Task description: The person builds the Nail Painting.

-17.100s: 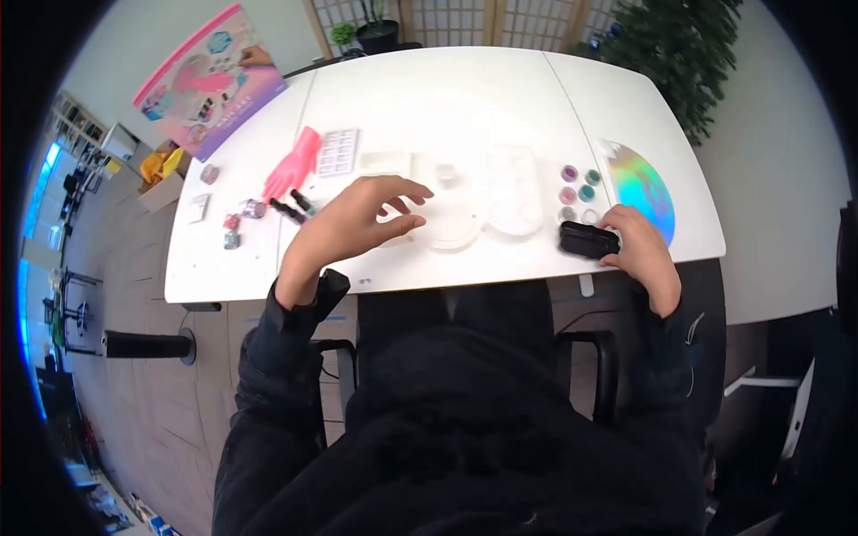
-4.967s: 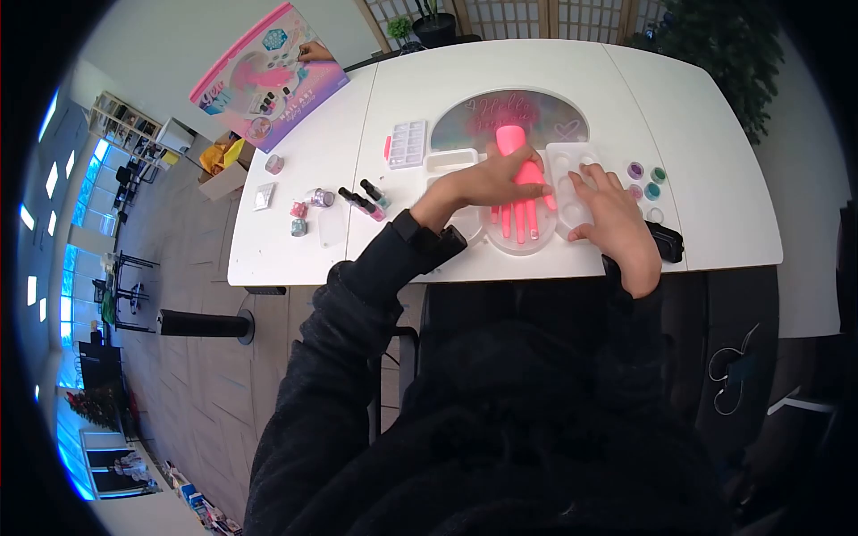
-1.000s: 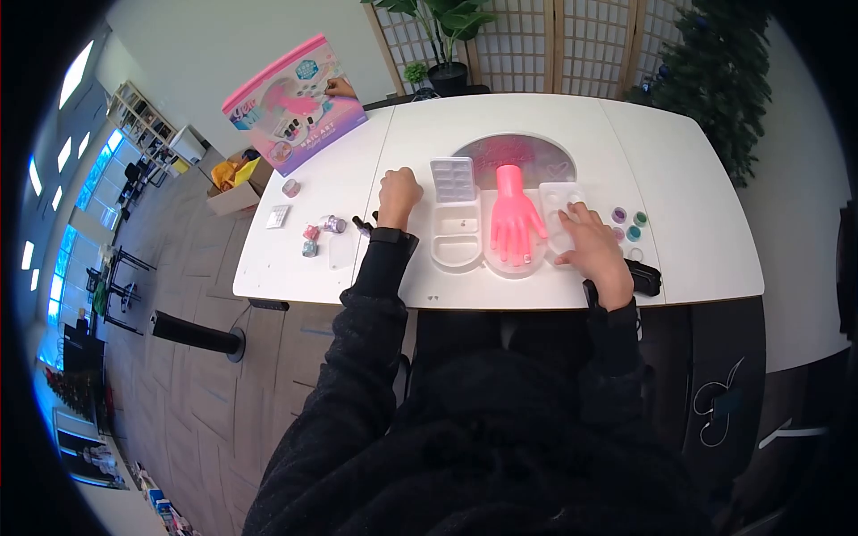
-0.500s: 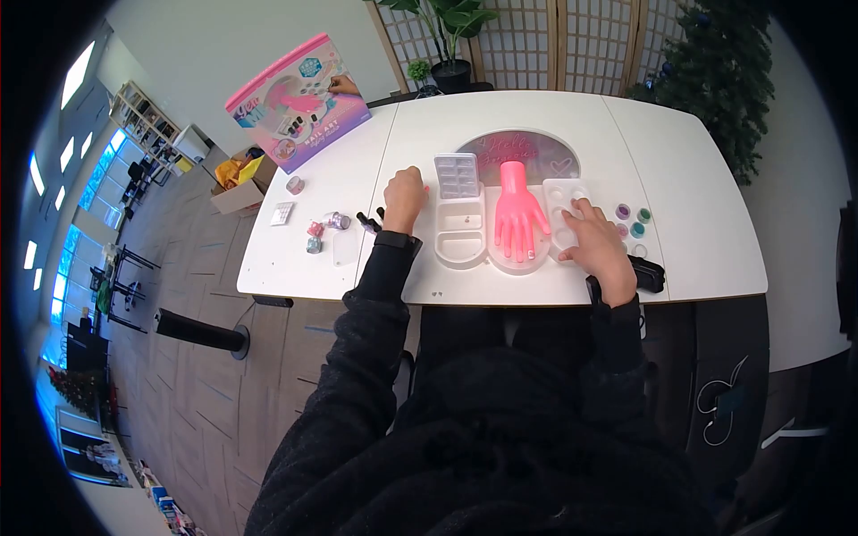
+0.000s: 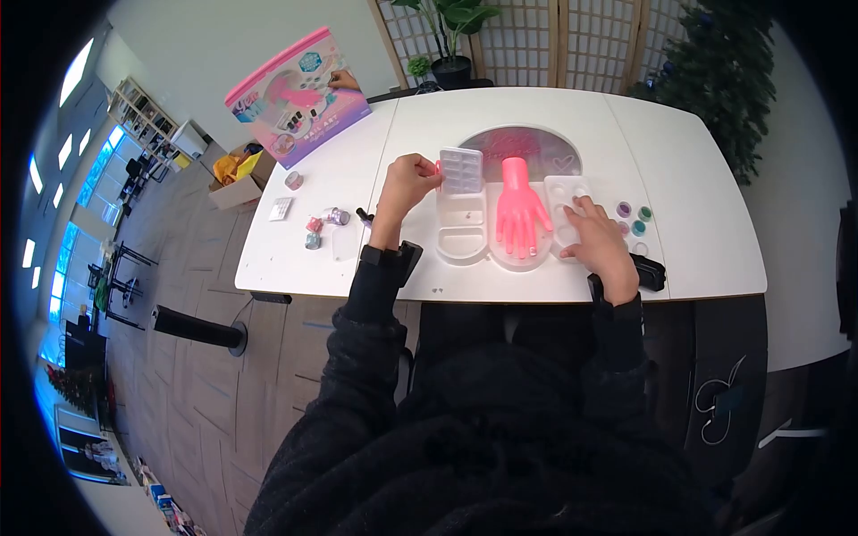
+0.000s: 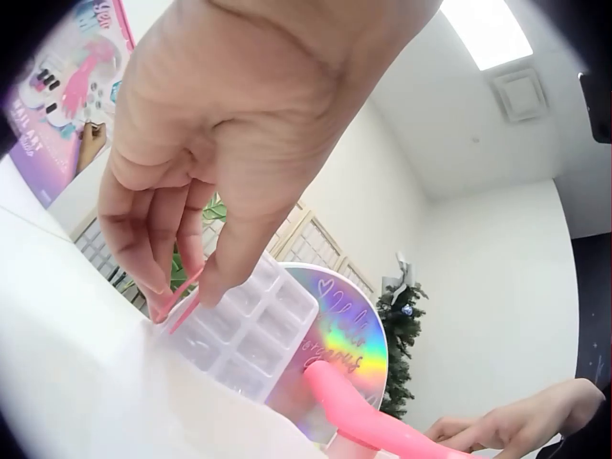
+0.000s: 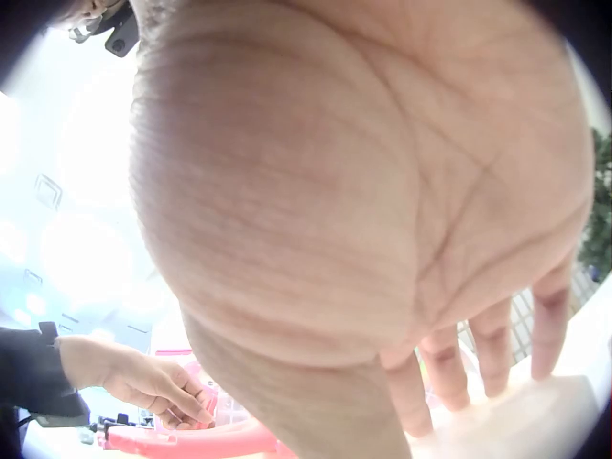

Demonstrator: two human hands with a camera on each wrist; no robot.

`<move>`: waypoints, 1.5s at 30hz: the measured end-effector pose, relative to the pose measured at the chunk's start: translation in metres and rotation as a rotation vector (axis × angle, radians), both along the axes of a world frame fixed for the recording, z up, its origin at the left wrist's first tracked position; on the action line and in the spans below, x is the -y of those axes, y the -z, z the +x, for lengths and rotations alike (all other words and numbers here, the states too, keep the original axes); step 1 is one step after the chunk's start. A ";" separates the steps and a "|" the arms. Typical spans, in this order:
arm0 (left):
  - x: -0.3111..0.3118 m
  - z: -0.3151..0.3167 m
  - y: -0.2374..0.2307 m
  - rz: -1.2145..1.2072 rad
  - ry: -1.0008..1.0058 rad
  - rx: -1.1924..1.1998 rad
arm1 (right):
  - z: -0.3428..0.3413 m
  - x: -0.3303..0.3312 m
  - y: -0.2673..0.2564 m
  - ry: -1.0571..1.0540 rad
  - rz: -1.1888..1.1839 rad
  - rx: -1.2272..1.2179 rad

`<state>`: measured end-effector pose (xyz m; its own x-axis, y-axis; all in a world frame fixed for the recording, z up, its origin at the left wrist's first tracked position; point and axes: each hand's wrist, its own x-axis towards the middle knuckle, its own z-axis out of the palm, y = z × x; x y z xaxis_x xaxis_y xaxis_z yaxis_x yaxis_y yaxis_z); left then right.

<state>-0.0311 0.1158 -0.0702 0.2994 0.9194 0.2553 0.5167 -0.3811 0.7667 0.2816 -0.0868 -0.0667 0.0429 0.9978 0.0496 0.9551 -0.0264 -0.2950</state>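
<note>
My left hand (image 5: pixel 407 192) pinches thin pink tweezers (image 6: pixel 186 314) between thumb and fingertips, right at the left edge of a clear-white compartment tray (image 5: pixel 462 170). That tray leans upright at the back of a white base with shallow wells (image 5: pixel 460 241). A pink model hand (image 5: pixel 518 219) lies palm-down in the middle of the base, fingers toward me. My right hand (image 5: pixel 601 241) rests with spread, fairly straight fingers on the white side tray (image 5: pixel 561 189) with round hollows. An iridescent half-round panel (image 5: pixel 563 150) stands behind the model hand.
Small colour pots (image 5: pixel 644 213) and a black case (image 5: pixel 649 273) sit at the right. Leftward are a dark-capped bottle (image 5: pixel 363 215), glitter jars (image 5: pixel 337 217), a small white packet (image 5: pixel 280 209) and the nail art box (image 5: pixel 299 100).
Earlier the pink model hand went from the table's left onto the base, and the iridescent panel moved behind it. Lately my left hand lifted the tweezers to the compartment tray; my right stayed.
</note>
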 end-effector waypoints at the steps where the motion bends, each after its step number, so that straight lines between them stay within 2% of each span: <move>1: -0.001 -0.001 0.003 -0.019 -0.009 0.040 | 0.000 0.000 0.001 -0.001 0.007 0.001; 5: 0.000 -0.003 0.008 -0.132 0.044 0.191 | 0.000 0.000 0.001 -0.003 0.003 0.008; 8: 0.005 -0.003 0.004 -0.095 0.033 0.169 | 0.003 -0.002 0.012 -0.017 0.092 0.028; 15: 0.012 -0.002 0.002 -0.059 0.017 0.130 | 0.003 -0.001 0.013 -0.012 0.089 0.016; 20: 0.029 -0.006 -0.021 0.114 -0.063 0.138 | 0.006 -0.002 0.016 -0.028 0.108 0.012; 24: 0.049 0.001 -0.041 0.025 0.029 0.267 | -0.002 0.002 -0.004 0.001 0.001 -0.007; 26: 0.044 0.001 -0.037 0.142 0.158 0.188 | -0.003 0.001 -0.005 0.013 -0.020 0.000; 30: 0.055 0.014 -0.038 0.183 0.177 0.129 | 0.000 0.000 0.003 0.008 -0.008 0.007; 32: 0.050 0.018 -0.027 0.187 0.204 0.121 | 0.002 0.000 0.012 -0.017 0.107 0.017; 34: 0.047 0.022 -0.017 0.201 0.239 0.090 | 0.003 0.000 0.013 -0.015 0.101 0.020; 41: 0.048 0.023 -0.009 0.250 0.254 0.026 | 0.002 0.002 0.011 -0.011 0.108 0.010; 45: 0.047 0.017 -0.009 0.388 0.217 -0.159 | 0.002 0.001 0.011 -0.004 0.091 0.009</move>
